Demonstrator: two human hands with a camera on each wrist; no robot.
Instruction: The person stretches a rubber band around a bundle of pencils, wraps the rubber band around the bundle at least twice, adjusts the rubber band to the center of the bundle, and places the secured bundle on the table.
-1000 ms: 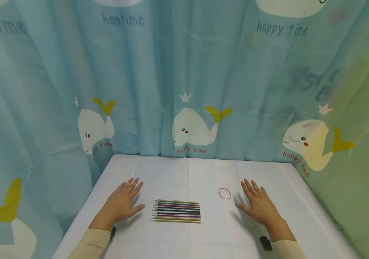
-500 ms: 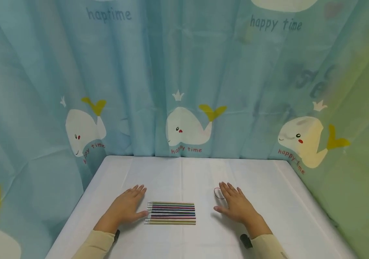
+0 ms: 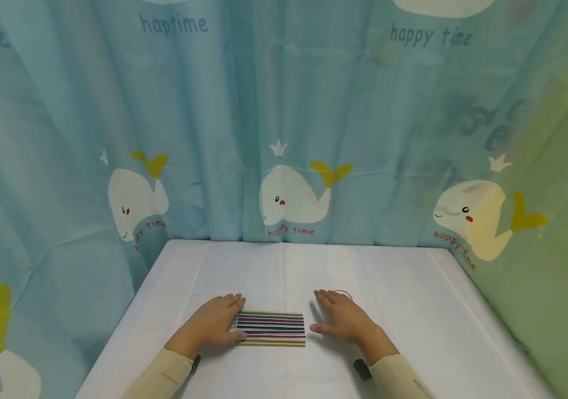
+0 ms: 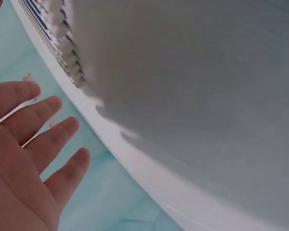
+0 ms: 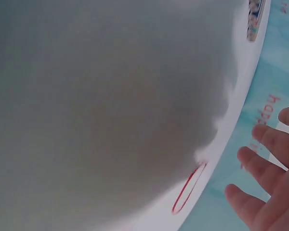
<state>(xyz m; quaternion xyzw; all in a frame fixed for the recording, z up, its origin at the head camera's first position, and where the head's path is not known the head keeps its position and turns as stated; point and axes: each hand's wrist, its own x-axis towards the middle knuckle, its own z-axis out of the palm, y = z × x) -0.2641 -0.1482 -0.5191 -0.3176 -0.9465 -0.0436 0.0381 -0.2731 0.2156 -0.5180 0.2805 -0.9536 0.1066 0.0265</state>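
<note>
White cloth is covering the table (image 3: 413,288), and a row of coloured pencils (image 3: 274,328) is being laid flat on it between two hands. The left ends of the pencils are being touched by the straight, spread fingers of the left hand (image 3: 211,327). The right hand (image 3: 344,322) is being held flat with fingers relaxed, nothing grasped, just right of the pencils. A red rubber band (image 5: 188,188) is being partly hidden beside its fingertips.

A white counter (image 3: 413,310) stands against a light blue curtain (image 3: 244,122) printed with white whales (image 3: 288,197) wearing crowns, yellow tails, and the words "happy time" in red.
</note>
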